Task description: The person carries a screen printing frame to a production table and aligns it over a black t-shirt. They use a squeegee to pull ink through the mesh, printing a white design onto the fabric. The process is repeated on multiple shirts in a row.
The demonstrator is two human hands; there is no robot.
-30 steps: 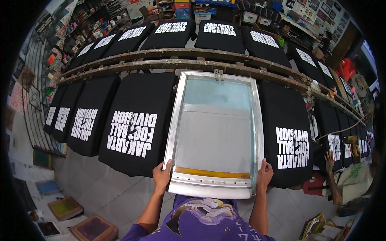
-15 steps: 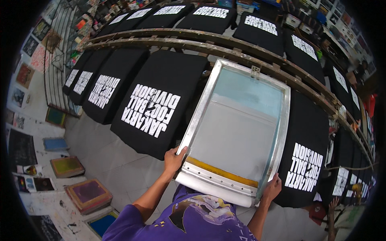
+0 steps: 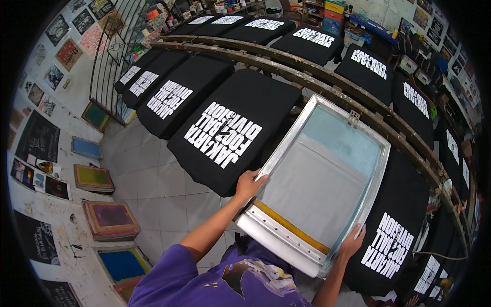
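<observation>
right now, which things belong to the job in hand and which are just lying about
In the job: silver-framed screen, held by left hand and right hand; yellow-bladed squeegee; printed black fabric

Apparently lying about: purple panel; dark blue panel; drawers

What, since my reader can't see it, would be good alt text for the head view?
A person's left hand and right hand grip a metal-framed screen by its sides. Black cloths with white lettering lie in two rows; colored frames sit at left.

From here the frame (image 3: 287, 143) looks bare, shiny metal — its mesh (image 3: 318, 176) smooth and sheer — beside black shirts (image 3: 263, 94) of matt cloth, above smooth floor tiles (image 3: 164, 176).
</observation>
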